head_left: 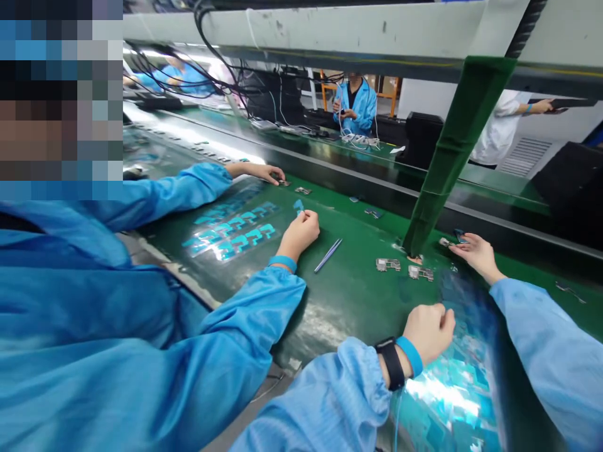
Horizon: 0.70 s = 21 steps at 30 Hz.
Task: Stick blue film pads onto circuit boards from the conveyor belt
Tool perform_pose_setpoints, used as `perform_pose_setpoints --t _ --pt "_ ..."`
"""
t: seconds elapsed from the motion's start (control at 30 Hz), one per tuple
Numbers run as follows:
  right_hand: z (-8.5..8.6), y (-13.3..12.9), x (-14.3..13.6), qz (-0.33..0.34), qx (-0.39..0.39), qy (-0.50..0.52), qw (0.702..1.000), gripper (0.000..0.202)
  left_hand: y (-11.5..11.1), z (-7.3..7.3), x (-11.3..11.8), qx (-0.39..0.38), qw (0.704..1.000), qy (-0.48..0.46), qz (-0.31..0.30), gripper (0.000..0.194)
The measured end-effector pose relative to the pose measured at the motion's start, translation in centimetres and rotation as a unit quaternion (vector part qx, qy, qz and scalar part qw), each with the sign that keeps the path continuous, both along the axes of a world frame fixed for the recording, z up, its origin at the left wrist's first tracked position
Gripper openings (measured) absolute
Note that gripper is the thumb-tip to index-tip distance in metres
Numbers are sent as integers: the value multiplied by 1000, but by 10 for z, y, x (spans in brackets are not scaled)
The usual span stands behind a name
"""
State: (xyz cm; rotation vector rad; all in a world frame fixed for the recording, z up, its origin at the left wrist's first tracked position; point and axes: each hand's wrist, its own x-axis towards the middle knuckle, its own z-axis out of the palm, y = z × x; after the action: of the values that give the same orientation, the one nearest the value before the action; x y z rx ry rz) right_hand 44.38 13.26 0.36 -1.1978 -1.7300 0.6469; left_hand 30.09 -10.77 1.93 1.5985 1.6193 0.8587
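My left hand (428,333), with a black watch and a blue wristband, hovers over a sheet of blue adhesive pieces (452,402). Its fingers are curled together, and anything between them is hidden. Beyond it, my right hand (475,257) pinches a small circuit board (445,242) with metal shields at the green work surface. A dark blue film piece (460,235) shows at the fingers of that hand. Two similar boards, a left one (388,265) and a right one (421,272), lie flat to the left of my right hand.
At left a co-worker's hand (301,235) holds a blue film piece (298,206); their other hand (266,172) touches a board. Tweezers (328,255) lie between us. A green-wrapped post (456,157) rises close to my right hand, below an overhead beam (358,31).
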Motion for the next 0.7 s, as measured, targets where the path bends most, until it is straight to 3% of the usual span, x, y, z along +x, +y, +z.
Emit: perform_pose_setpoints --t 0.1,0.2,0.27,0.4,0.47,0.57,0.7 --pt "22 -39 21 20 -24 9 999 75 5 -2 2 -28 987 -156 4 28" --pt "35 -111 40 46 -36 18 998 68 4 0 5 -70 952 -298 -32 25" --pt "36 -166 47 85 -28 12 996 65 -2 2 6 -105 923 -364 -75 33" --pt "28 -248 43 65 23 -66 995 61 -16 7 8 -173 883 -415 -136 35" --pt "25 -267 39 62 41 -83 994 61 -19 8 7 -193 880 -411 -136 32" --pt "27 -275 40 45 48 -25 998 59 -17 7 5 -188 893 -393 -118 28" --pt "40 -276 46 -51 18 57 997 17 -14 6 2 -120 926 -356 -50 38"
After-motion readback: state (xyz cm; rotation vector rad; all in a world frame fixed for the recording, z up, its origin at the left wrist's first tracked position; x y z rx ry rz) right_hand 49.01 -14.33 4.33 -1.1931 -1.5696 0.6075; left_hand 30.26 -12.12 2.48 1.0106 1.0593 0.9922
